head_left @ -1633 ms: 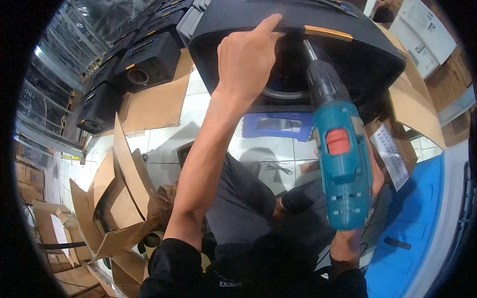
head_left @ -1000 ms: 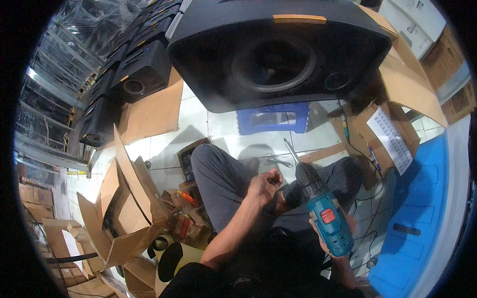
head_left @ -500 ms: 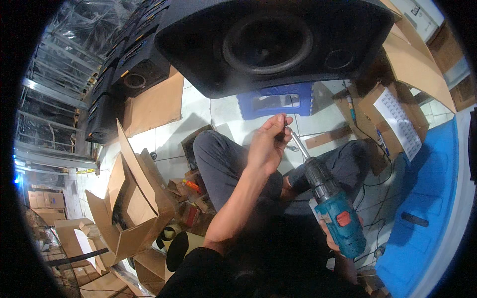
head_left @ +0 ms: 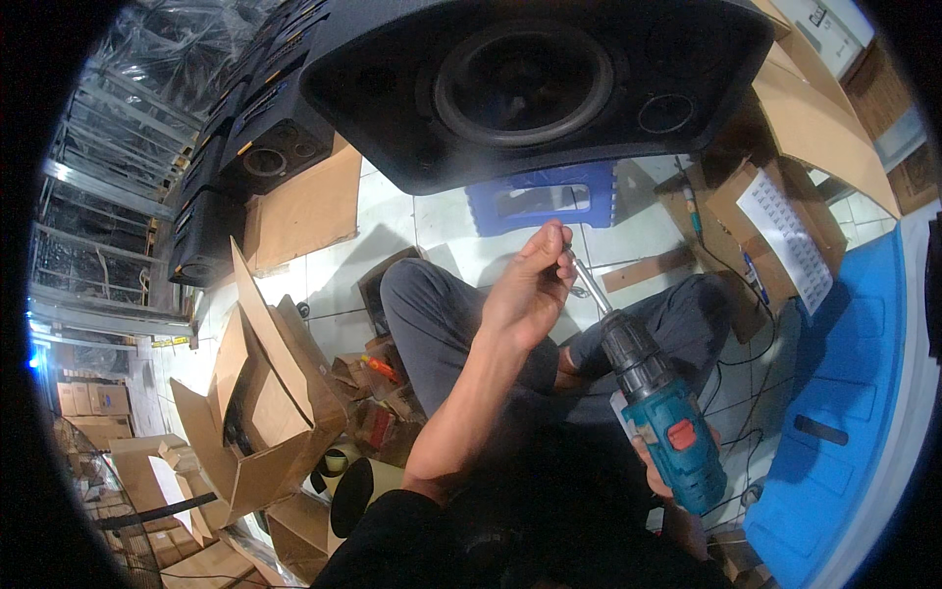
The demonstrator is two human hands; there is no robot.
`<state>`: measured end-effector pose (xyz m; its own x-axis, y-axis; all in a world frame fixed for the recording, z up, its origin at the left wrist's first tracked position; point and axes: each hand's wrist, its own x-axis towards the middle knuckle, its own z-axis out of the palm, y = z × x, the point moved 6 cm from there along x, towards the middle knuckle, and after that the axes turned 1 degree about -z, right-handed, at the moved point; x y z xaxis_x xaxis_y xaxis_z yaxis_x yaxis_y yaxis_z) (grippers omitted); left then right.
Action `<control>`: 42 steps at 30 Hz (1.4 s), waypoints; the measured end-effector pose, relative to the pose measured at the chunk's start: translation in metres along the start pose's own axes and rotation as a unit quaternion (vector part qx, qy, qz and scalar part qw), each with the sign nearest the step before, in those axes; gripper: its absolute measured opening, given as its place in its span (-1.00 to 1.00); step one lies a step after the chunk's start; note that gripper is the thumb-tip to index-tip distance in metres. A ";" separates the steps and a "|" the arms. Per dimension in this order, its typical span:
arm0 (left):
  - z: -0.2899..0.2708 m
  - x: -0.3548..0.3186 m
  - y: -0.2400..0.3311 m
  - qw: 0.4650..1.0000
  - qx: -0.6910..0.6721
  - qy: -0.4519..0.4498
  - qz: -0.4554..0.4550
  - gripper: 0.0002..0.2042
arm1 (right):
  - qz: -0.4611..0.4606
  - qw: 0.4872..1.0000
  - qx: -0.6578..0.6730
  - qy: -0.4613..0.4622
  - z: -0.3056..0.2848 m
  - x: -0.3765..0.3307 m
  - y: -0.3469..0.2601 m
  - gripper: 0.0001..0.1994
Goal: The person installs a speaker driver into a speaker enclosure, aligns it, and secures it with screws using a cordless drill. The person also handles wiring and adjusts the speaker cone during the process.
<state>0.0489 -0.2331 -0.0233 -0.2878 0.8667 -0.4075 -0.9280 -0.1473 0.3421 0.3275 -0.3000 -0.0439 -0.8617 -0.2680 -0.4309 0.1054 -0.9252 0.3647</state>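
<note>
My right hand [head_left: 655,473] is wrapped round the handle of a teal and black cordless drill [head_left: 669,432], mostly hidden behind its body. The drill tilts up and to the left, with a long silver bit [head_left: 589,285] in its chuck. At the tip of that bit, the fingers of my left hand [head_left: 535,285] are pinched together; whatever they hold is too small to make out. Just beyond my hands a large black speaker cabinet [head_left: 392,118] rests on a blue plastic stool [head_left: 481,208], its round cone facing me.
On the left stand an open cardboard box [head_left: 285,447] and black rolls [head_left: 361,496]. More black speakers [head_left: 265,142] line the far left. To the right are a blue plastic panel [head_left: 834,393], a printed sheet [head_left: 785,240] on cardboard, a soldering iron [head_left: 695,218] and loose cables.
Both hands keep nearly the same pose. My left hand has shifted very slightly left and up, still at the bit's tip, and the drill has barely moved.
</note>
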 end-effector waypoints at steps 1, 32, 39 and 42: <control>-0.001 0.000 -0.001 1.000 -0.017 0.001 -0.008 -0.83 | 0.001 1.000 0.010 -0.016 0.002 0.001 0.000 -0.06; 0.068 0.029 -0.001 0.994 0.040 -0.098 0.016 -0.78 | -0.476 0.649 -0.576 0.146 0.046 -0.029 -0.046 -0.22; 0.145 0.055 0.032 0.980 0.082 -0.158 0.087 -0.71 | -0.612 0.125 -0.726 0.287 0.144 -0.035 -0.068 -0.35; 0.161 0.066 0.044 0.977 0.106 -0.159 0.095 -0.71 | -0.633 0.108 -0.714 0.281 0.165 -0.029 -0.080 -0.40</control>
<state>0.0271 -0.1054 0.1006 -0.3307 0.9426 -0.0463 -0.7848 -0.2475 0.5682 0.2618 -0.1740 0.0758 -0.5105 0.7127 0.4811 0.3950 0.6913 -0.6050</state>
